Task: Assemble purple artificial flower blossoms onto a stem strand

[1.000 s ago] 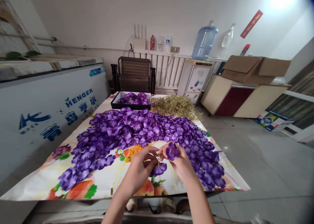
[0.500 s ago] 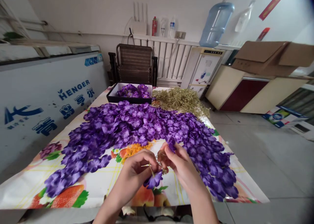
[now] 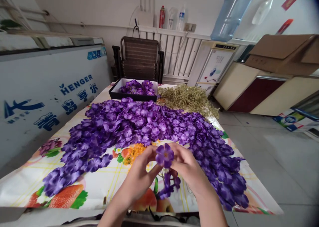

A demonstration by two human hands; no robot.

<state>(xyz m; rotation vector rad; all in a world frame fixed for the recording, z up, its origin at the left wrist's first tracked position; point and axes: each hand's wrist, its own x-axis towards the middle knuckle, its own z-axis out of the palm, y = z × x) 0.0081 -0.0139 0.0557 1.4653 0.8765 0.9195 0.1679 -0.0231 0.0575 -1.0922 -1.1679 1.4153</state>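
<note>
Fingers [image 3: 183, 159] on bloom [image 3: 164, 155]; black box [image 3: 132, 97] of blooms [image 3: 136, 87]

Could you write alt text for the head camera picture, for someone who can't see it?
The left hand and right hand hold a purple artificial flower with a strand of blossoms dangling below. A large heap of purple blossoms covers a fruit-printed tablecloth, with a black tray and dried greenery beyond.

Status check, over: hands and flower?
Left hand, right hand together pinching purple artificial flower. Blossom strand hanging below it. Nothing in the way; purple flower heap lies beyond the hands.
</note>
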